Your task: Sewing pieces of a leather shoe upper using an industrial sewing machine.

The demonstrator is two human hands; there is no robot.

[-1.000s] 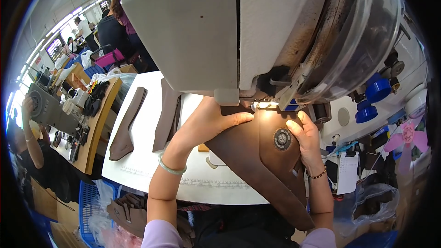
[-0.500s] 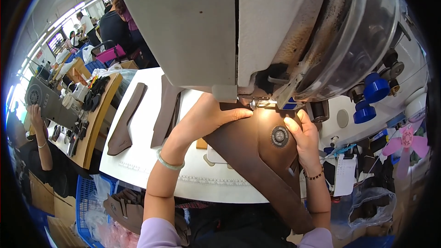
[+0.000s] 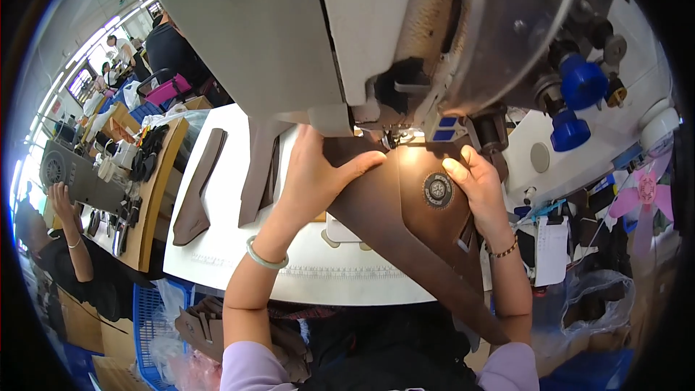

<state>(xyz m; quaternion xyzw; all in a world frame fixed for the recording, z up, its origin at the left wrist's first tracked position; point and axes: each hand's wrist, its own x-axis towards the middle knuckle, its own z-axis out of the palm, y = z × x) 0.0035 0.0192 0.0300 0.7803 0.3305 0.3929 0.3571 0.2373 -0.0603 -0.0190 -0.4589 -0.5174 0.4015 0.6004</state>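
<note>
My right hand (image 3: 481,187) pinches the side of a flat, brown, leathery piece (image 3: 397,223) with a round black badge (image 3: 438,190). Its top sits under the big grey sewing machine (image 3: 264,43). My left hand (image 3: 313,177) rests its thumb on it; I can't tell if those fingers grip.

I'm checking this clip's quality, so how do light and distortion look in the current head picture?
Head view: a warm bright patch on the brown piece beneath the sewing machine; head view: white glare from the strip lights; head view: the white table's near edge bows, and the corners go black.
</note>
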